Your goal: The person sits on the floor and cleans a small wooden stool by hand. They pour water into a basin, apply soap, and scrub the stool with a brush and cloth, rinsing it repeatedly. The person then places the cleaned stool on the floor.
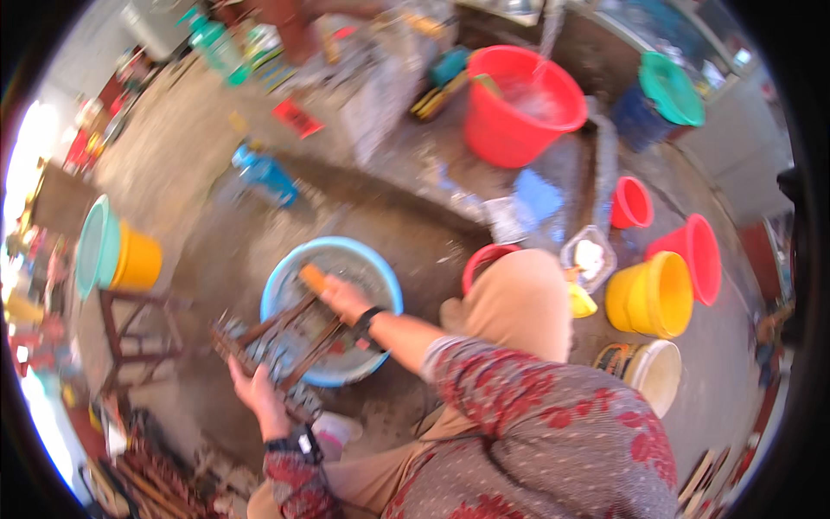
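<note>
My right hand [345, 298] is closed on an orange block or brush [313, 277] above a light blue basin [267, 292] that holds murky water. My left hand [259, 389] grips the edge of a dark wooden frame [279, 322], perhaps a small stool, with bluish-grey strips or suds on it. The frame leans over the basin's left side, its legs reaching over the water. Motion blur hides the fine detail of both the orange thing and the frame.
A blue bottle [266, 176] stands beyond the basin, near a raised concrete ledge [389, 188]. Water runs into a red tub [512, 130]. Yellow [639, 298] and red buckets stand at right; a dark stool [120, 324] and a stacked yellow bucket [139, 259] at left.
</note>
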Tool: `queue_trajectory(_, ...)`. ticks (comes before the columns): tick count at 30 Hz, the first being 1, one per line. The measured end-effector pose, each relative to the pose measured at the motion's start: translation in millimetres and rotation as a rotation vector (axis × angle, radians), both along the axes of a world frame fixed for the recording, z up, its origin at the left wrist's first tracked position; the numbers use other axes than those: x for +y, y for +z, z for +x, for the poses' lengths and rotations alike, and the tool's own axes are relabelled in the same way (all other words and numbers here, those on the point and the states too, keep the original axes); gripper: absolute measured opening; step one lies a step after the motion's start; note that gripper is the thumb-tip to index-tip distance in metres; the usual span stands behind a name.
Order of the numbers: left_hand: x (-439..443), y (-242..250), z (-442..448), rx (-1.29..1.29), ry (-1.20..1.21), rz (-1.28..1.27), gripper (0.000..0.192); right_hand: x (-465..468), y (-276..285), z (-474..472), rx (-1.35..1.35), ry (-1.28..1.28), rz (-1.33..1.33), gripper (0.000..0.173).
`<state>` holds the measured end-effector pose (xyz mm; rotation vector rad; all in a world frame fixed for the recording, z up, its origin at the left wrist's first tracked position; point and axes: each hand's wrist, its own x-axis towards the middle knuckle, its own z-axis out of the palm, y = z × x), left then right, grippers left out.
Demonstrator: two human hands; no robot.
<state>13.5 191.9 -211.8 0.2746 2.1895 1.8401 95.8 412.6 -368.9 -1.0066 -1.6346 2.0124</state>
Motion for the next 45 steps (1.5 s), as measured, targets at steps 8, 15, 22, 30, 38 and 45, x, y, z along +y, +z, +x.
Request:
queue_trajectory(8, 9.5, 5.6, -0.3, -0.046, 0.107, -0.046, 0.077, -14.1, 5.3, 62.5, -0.446, -0.105, -0.131, 0.038)
queue_trajectory(15, 3.2, -14.6, -10.3, 0.035, 0.169, -0.131, 0.074, -27.2, 1.9, 54.1, -0.187, -0.054, -0.235, 0.052)
queue_trajectory(22, -0.4, -20.2, -14.5, 0.098, 0.195, -0.252, 0.079, 0.8, -3.0, 40.9, -0.392, -0.106, -0.078, 0.053)
queue_trajectory(30, -0.1, -18.0, -11.2, 0.125, 0.166, -0.196, 0.081, -74.9, 63.3, 18.8, 0.13, 0.314, -0.118, 0.058)
queue_trajectory(38, 7.3, -7.1, -11.9, 0.042, 0.153, -0.276, 0.081, -42.5, 75.6, 14.4, -0.036, 0.304, 0.185, 0.056)
queue_trajectory(45, 5.2, -11.0, -11.0, 0.035, 0.191, -0.325, 0.08, -64.0, 70.0, 27.9, -0.16, 0.092, 0.448, 0.056)
